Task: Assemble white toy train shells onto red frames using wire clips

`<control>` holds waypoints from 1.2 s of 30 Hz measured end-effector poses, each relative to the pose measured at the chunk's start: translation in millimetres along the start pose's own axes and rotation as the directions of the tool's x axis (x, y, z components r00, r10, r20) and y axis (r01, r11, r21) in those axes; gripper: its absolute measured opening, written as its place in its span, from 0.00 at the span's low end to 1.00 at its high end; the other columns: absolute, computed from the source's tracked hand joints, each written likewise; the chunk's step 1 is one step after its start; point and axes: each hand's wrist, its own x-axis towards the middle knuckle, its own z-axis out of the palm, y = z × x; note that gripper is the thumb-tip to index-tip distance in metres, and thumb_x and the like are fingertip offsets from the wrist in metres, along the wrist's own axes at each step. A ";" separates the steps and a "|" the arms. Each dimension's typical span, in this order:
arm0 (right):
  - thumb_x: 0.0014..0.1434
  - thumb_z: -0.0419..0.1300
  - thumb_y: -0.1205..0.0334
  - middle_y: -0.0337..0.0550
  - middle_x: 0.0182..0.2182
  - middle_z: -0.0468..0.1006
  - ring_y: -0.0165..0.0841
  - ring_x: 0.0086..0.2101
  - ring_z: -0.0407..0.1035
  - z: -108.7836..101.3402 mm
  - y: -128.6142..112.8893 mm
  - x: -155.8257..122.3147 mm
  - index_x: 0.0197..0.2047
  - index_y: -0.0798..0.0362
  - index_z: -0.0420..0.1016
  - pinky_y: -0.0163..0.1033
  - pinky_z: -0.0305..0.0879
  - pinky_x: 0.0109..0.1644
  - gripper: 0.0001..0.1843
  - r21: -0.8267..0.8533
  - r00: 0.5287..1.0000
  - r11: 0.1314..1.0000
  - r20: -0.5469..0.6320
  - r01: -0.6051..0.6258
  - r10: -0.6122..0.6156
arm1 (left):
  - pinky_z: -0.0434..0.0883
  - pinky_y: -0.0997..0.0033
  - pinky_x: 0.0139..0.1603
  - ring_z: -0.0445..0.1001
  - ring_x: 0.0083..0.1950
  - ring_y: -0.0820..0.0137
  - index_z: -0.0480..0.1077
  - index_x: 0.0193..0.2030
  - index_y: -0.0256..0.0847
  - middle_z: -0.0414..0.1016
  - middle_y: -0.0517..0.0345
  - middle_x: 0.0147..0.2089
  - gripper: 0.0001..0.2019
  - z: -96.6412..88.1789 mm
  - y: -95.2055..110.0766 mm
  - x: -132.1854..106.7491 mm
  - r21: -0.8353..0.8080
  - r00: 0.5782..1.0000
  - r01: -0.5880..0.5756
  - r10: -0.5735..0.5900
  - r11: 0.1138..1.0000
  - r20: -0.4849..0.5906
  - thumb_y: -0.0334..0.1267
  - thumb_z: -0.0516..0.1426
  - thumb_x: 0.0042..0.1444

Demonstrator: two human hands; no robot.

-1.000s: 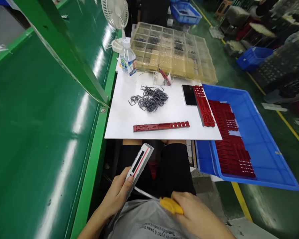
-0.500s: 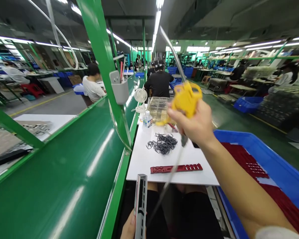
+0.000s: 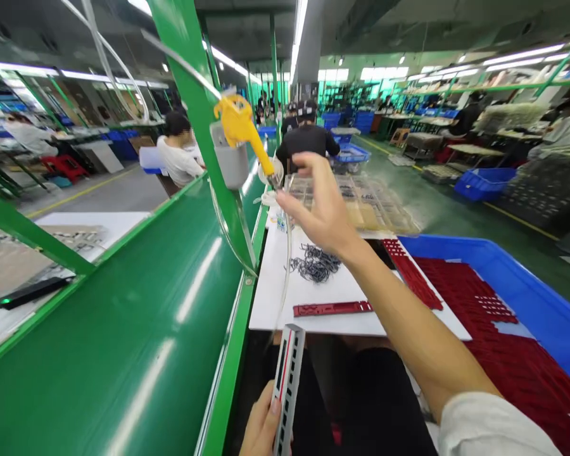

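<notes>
The left grip (image 3: 262, 423) is clenched on a slotted white-and-red strip (image 3: 289, 386), with the hand and the strip's lower end cut off by the bottom of the view. The right grip (image 3: 320, 202) is raised and spread open, near a motion-blurred yellow air blow gun (image 3: 241, 130) beside a gray cup holder (image 3: 230, 164); any contact is hard to make out.

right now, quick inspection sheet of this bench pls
surface: white board beside a green belt
job's things: grey slotted strip, yellow air gun
clutter: dark wire clips, red perforated strip, water bottle, compartment tray, blue tray of red strips
hands: left hand grips the strip; right hand open near the gun, contact unclear
cables: clear hose hangs by the board
surroundings: co-worker, blue crate
</notes>
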 end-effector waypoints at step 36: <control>0.59 0.83 0.47 0.47 0.50 0.89 0.53 0.53 0.83 -167.1 79.2 -339.1 0.53 0.41 0.89 0.60 0.80 0.63 0.21 -0.069 0.822 0.821 0.017 -0.566 0.569 | 0.79 0.53 0.63 0.86 0.58 0.53 0.78 0.66 0.33 0.88 0.44 0.57 0.18 39.3 156.0 56.2 0.699 0.592 -0.709 0.463 -0.091 0.660 0.42 0.58 0.80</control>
